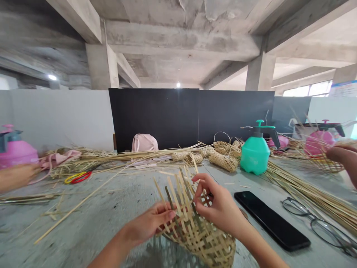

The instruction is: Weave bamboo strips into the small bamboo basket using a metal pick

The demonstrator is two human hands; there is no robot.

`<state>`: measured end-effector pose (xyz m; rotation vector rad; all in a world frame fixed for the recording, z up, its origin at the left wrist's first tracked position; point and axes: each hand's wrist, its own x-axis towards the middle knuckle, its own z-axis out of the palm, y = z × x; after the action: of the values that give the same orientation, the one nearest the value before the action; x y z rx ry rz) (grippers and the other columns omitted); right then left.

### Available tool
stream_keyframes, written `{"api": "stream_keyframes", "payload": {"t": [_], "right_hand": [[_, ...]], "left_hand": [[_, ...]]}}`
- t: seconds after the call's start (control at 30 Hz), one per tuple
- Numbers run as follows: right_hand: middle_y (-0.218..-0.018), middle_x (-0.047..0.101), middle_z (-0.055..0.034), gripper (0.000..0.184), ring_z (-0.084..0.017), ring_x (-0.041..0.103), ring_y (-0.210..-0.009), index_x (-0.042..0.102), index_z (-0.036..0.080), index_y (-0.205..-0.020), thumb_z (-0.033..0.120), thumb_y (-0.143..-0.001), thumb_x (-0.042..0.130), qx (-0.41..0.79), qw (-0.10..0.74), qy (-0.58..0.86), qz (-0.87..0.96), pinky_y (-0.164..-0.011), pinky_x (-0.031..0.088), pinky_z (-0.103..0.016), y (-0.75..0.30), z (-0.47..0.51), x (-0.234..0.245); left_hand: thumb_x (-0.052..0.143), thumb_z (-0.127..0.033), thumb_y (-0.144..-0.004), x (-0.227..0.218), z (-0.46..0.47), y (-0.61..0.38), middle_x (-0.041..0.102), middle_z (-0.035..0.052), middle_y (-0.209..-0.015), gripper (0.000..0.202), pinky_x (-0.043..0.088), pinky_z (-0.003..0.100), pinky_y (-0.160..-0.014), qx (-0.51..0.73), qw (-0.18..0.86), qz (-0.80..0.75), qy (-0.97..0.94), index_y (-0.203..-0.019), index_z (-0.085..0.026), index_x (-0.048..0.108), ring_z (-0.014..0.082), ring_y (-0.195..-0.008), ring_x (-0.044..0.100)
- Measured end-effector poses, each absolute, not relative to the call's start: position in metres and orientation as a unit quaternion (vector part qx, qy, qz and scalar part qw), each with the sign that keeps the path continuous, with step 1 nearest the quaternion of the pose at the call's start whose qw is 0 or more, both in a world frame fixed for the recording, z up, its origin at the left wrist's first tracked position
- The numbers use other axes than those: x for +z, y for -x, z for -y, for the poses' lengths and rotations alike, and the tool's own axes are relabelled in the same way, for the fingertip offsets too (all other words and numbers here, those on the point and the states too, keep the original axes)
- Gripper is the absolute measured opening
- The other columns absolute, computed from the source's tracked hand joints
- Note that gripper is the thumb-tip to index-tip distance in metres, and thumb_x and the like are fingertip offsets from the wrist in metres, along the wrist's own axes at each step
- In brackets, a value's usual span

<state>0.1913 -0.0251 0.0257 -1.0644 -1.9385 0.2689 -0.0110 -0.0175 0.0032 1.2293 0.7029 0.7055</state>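
Note:
A half-woven bamboo basket (200,234) lies tilted in front of me, its loose strip ends (178,190) sticking up and away from me. My left hand (156,219) pinches the left edge of the weave between thumb and fingers. On the other side, my right hand (213,199) is bent over the upper right edge, with thumb and forefinger closed at the strips there. Which single strip the right fingers hold is hard to make out. Part of the weave is hidden behind the right hand.
Right of the basket lie a black phone (272,219) and eyeglasses (315,223). Behind stand a green spray bottle (255,152) and woven pieces (223,160). Red-yellow scissors (78,177) and a long strip (80,203) are at left. Other people's hands (18,178) (344,158) show at both sides.

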Motion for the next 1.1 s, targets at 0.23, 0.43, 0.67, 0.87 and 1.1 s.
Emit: {"api": "stream_keyframes", "payload": {"t": [0.23, 0.43, 0.67, 0.87, 1.1], "right_hand": [[-0.068, 0.059, 0.0060, 0.031, -0.010, 0.049, -0.049, 0.046, 0.026, -0.091, 0.011, -0.064, 0.045, 0.078, 0.419, 0.439, 0.791, -0.051, 0.036, -0.021, -0.192, 0.024, 0.024], [-0.070, 0.058, 0.0054, 0.025, -0.010, 0.050, -0.053, 0.048, 0.025, -0.084, 0.010, -0.064, 0.045, 0.113, 0.439, 0.442, 0.774, -0.052, 0.036, -0.021, -0.197, 0.021, 0.023], [-0.066, 0.054, 0.0057, 0.024, -0.008, 0.037, -0.049, 0.047, 0.022, -0.086, 0.011, -0.066, 0.048, 0.189, 0.511, 0.415, 0.728, -0.046, 0.029, -0.020, -0.207, 0.008, 0.020], [-0.059, 0.047, 0.0066, 0.013, -0.008, 0.029, -0.047, 0.046, 0.021, -0.078, 0.018, -0.070, 0.055, 0.253, 0.625, 0.368, 0.641, -0.045, 0.024, -0.021, -0.200, 0.000, 0.010], [-0.068, 0.054, 0.0037, 0.021, -0.011, 0.045, -0.056, 0.051, 0.023, -0.085, 0.027, -0.068, 0.063, 0.360, 0.753, 0.285, 0.471, -0.051, 0.034, -0.023, -0.176, -0.008, -0.027]], "left_hand": [[0.072, -0.044, -0.063, -0.006, 0.013, 0.011, 0.068, 0.0038, -0.077, 0.033, 0.041, 0.025, -0.073, 0.288, 0.690, -0.298, -0.593, -0.082, -0.017, 0.070, 0.0162, -0.075, 0.060], [0.070, -0.047, -0.063, -0.012, 0.007, 0.021, 0.067, 0.0041, -0.068, 0.032, 0.040, 0.024, -0.072, 0.301, 0.702, -0.319, -0.562, -0.063, -0.014, 0.070, 0.0155, -0.070, 0.059], [0.071, -0.044, -0.063, -0.004, 0.002, 0.016, 0.072, 0.0068, -0.075, 0.030, 0.044, 0.029, -0.078, 0.377, 0.646, -0.319, -0.583, -0.072, -0.015, 0.073, 0.0202, -0.076, 0.065], [0.070, -0.046, -0.063, 0.022, 0.000, 0.032, 0.073, 0.0055, -0.076, 0.036, 0.049, 0.032, -0.073, 0.485, 0.497, -0.348, -0.630, -0.085, -0.017, 0.071, 0.0228, -0.073, 0.067], [0.056, -0.026, -0.079, 0.073, 0.005, 0.032, 0.070, 0.0007, -0.073, 0.013, 0.048, 0.024, -0.067, 0.438, 0.264, -0.362, -0.779, -0.078, -0.019, 0.068, 0.0150, -0.069, 0.065]]}}
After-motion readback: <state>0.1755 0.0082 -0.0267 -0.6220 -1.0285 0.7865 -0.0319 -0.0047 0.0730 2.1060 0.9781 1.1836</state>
